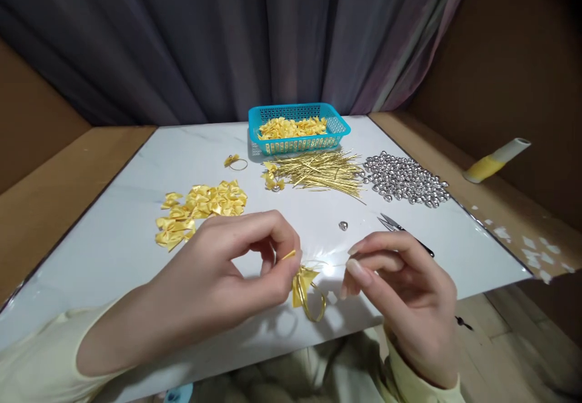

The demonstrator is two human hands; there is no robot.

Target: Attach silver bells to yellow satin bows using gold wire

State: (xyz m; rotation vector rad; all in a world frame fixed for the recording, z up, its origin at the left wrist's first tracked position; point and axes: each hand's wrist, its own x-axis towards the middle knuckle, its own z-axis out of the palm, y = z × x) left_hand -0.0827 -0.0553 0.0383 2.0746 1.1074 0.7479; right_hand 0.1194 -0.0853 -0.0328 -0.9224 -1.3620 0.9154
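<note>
Your left hand (218,276) grip pinches 1 small yellow satin bow (304,282) w/ thin gold wire ring (314,311), low over white marble bench (136,166), near front edge. Right hand (400,294) grip pressed on the ring's wire. 1 round silver bead (343,225) lies just beyond.

A basket (300,146) of bows (291,128) sits at the table's (136,166) far edge. Pins (321,173) lie just before it, beads (404,182) to its right, a bow pile (200,206) front-left, snips (404,231) front-right. Well before the basket, left hand (227,269) and right hand (400,288) meet at a ringed bow (304,285).
</note>
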